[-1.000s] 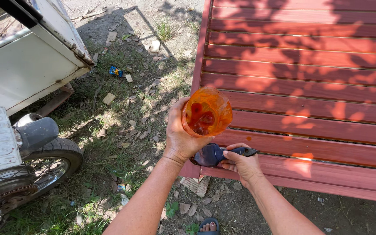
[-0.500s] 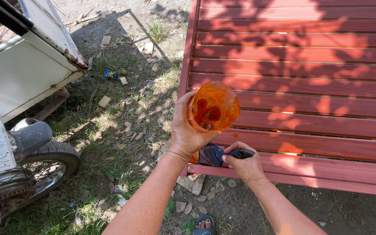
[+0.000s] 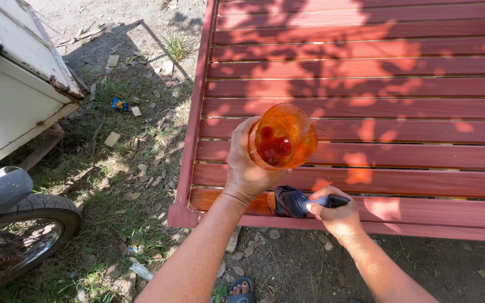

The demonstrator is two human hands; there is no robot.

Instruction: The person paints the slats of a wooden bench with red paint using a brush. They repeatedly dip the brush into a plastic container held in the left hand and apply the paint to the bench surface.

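My left hand grips an orange-stained clear plastic container with dark red paint in its bottom, held upright above the near-left corner of a red slatted wooden platform. My right hand is closed on the handle of a dark paintbrush, whose bristles rest on the nearest slat, just below the container. The nearest slat looks wet and orange-red by the brush.
A motorbike wheel and mudguard stand at the lower left, beside a white metal cart body. Grass, stones and litter cover the ground on the left. My sandalled foot shows at the bottom edge.
The view has shifted so the platform corner sits more to the left. The brush has slid slightly along the near slat; the container stays in my left hand.
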